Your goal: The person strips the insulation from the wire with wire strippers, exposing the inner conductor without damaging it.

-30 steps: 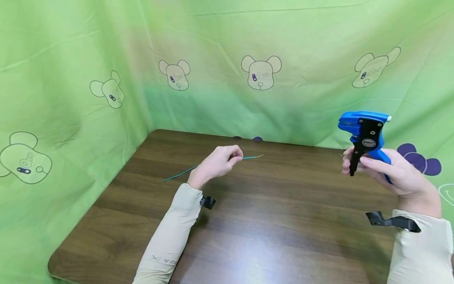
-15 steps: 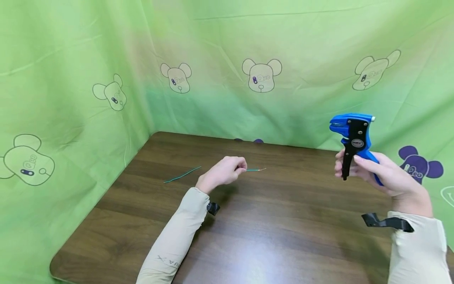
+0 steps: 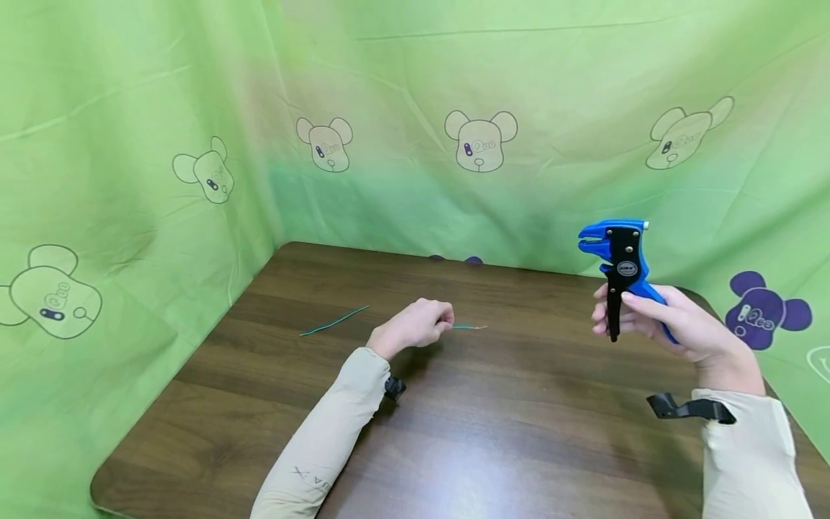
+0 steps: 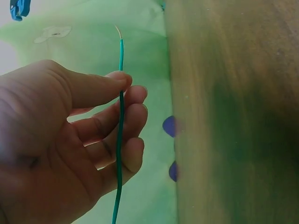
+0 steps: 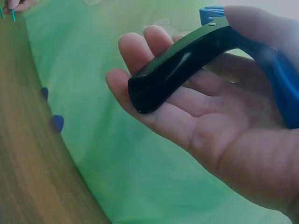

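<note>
My left hand [image 3: 415, 324] is above the table and pinches a green wire [image 3: 464, 327] between thumb and fingertips. In the left wrist view this wire [image 4: 119, 130] runs down past the palm, and its upper tip is bare copper. My right hand [image 3: 697, 331] holds a blue and black wire stripper [image 3: 625, 267] upright, its jaws apart and facing left. From the right wrist view, the black handle [image 5: 182, 65] lies across the fingers, and the thumb rests over the tool near the blue handle [image 5: 282, 88].
A second green wire [image 3: 333, 321] lies on the brown wooden table [image 3: 493, 418], left of my left hand. Green printed cloth [image 3: 402, 194] hangs along the back and sides. Each wrist wears a black camera mount [image 3: 690, 409].
The right hand has carried the wire stripper leftward and slightly down, closer to the wire. My left hand, still pinching the wire, has shifted down and a little right in the head view.
</note>
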`<state>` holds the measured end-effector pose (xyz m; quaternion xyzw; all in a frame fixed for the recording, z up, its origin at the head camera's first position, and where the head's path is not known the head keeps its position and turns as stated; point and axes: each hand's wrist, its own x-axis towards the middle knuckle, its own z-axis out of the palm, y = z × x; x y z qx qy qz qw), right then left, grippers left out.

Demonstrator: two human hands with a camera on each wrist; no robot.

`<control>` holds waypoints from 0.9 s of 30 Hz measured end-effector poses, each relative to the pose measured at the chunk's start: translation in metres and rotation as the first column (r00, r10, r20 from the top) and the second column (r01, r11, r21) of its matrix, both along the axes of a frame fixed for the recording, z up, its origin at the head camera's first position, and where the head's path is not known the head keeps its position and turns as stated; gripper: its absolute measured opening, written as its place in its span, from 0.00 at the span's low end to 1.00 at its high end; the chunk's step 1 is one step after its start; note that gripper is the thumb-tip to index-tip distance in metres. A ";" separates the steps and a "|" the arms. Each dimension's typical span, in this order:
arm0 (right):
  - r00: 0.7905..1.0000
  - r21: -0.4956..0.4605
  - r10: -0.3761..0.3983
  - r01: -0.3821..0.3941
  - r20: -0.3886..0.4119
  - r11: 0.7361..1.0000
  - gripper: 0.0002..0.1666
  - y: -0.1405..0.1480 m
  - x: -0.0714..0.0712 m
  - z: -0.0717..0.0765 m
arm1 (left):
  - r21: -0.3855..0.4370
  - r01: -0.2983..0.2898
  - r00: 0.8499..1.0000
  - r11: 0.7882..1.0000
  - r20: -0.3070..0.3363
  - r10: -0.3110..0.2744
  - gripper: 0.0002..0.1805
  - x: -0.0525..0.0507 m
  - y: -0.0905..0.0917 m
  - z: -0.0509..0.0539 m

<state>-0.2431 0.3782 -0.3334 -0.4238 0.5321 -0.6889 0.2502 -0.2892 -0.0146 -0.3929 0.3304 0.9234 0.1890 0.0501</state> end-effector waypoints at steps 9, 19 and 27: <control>0.998 0.046 -0.043 0.040 0.053 0.998 0.27 -0.007 -0.004 -0.006 | -0.028 -0.016 1.000 0.999 0.023 0.017 0.07 0.001 0.004 -0.008; 0.980 -0.001 -0.046 0.047 0.193 0.999 0.29 -0.015 -0.009 -0.013 | -0.065 -0.014 0.999 0.998 0.032 0.016 0.08 0.002 0.007 -0.014; 0.977 -0.014 -0.081 0.085 0.196 0.996 0.27 -0.024 -0.016 -0.024 | -0.094 -0.034 0.998 0.995 0.051 0.039 0.08 0.002 0.007 -0.019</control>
